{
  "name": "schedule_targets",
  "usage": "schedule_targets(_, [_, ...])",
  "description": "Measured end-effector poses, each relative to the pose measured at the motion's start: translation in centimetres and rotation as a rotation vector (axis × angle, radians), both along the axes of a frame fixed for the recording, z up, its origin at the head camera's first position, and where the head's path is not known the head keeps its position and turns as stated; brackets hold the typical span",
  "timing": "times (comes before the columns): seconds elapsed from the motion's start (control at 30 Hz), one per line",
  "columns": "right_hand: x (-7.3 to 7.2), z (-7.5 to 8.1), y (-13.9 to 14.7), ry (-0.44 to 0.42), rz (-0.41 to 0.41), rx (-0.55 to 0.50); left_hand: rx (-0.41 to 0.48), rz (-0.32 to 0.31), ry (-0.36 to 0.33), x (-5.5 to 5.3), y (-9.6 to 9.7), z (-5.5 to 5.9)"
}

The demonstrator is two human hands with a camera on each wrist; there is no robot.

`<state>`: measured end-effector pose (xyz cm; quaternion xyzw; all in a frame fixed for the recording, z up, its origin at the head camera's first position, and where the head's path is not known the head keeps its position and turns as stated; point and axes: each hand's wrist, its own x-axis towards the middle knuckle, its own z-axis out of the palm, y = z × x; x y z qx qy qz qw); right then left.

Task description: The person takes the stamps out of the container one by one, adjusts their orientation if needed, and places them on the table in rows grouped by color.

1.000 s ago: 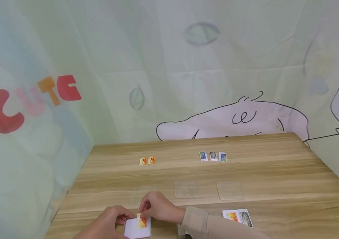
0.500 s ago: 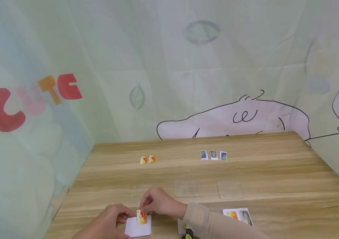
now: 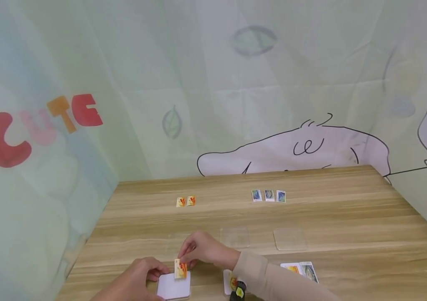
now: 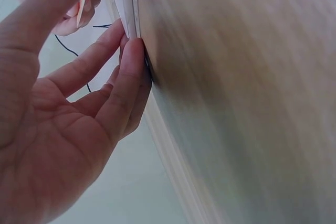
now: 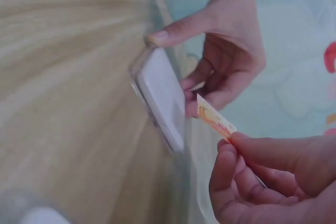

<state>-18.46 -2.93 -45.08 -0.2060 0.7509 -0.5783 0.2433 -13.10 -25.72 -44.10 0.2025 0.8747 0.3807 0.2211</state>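
In the head view, a white square pad (image 3: 174,288) with a clear rim rests at the table's near left. My left hand (image 3: 134,278) holds it by its edges, thumb at the near side and fingertips at the far corner. My right hand (image 3: 206,251) pinches a small orange-and-yellow stamp (image 3: 181,269) between thumb and forefinger. The stamp overlaps the pad's far edge in the head view. From the right wrist, the stamp (image 5: 212,119) shows tilted and apart from the pad's white face (image 5: 160,95). The left wrist view shows the left fingertips (image 4: 131,59) against the pad's thin edge.
Two orange stamps (image 3: 186,201) and three blue-grey stamps (image 3: 269,195) lie toward the back. Clear square plates (image 3: 290,239) sit mid-table. Near right, white pads (image 3: 299,269) bear picture stamps. Another pad (image 3: 228,282) is partly hidden by the right wrist's black strap (image 3: 238,291).
My right hand has moved away from me and slightly right, lifting the stamp from over the pad to its far edge. The left hand has kept its hold on the pad.
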Motion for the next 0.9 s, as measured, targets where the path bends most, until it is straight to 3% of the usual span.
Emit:
schedule_targets(0.47, [-2.1, 0.8, 1.7, 0.030, -0.005, 0.026, 0.022, -0.005, 0.004, -0.2, -0.1, -0.3])
schedule_targets(0.9, [-3.4, 1.5, 3.0, 0.008, -0.035, 0.021, 0.015, -0.005, -0.017, -0.3, -0.1, -0.1])
